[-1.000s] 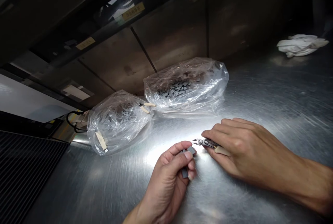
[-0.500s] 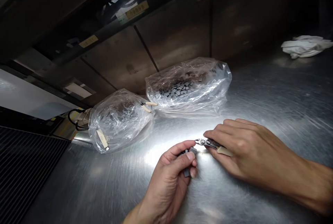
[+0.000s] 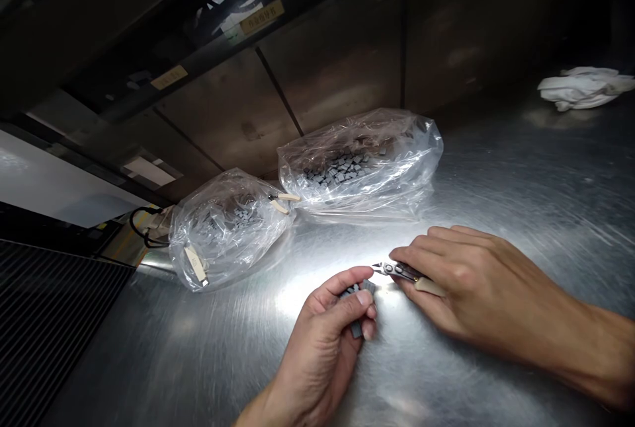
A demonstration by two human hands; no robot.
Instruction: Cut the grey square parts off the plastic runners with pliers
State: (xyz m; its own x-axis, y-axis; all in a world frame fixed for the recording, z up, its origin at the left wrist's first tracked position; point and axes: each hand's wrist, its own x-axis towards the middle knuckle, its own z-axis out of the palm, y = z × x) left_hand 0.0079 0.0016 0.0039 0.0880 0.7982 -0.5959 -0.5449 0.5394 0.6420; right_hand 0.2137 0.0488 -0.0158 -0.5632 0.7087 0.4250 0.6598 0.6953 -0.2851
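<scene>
Small grey plastic-looking pieces [image 3: 356, 329] are held in my left hand [image 3: 325, 341], its thumb and fingers closed round them; the fingers partly hide them. My right hand [image 3: 459, 285] is wrapped round cream-handled nippers [image 3: 397, 270]. The nippers' jaws point left and reach the tip of my left index finger, close above the grey pieces. Whether the jaws touch a piece, I cannot tell. Beyond my hands, one clear plastic bag [image 3: 407, 179] holds many grey pieces, and another clear bag [image 3: 228, 248] to its left holds fewer.
A second pair of cream-handled nippers [image 3: 284, 201] lies where the bags meet. A cream-coloured tool [image 3: 195, 264] rests at the left bag's front. A crumpled white cloth [image 3: 583, 88] sits far right on the metal table [image 3: 198, 361]. A black ribbed surface [image 3: 54, 321] borders the left.
Both hands stay almost in place. The grey pieces and the nippers have shifted only very slightly; the bags have not moved.
</scene>
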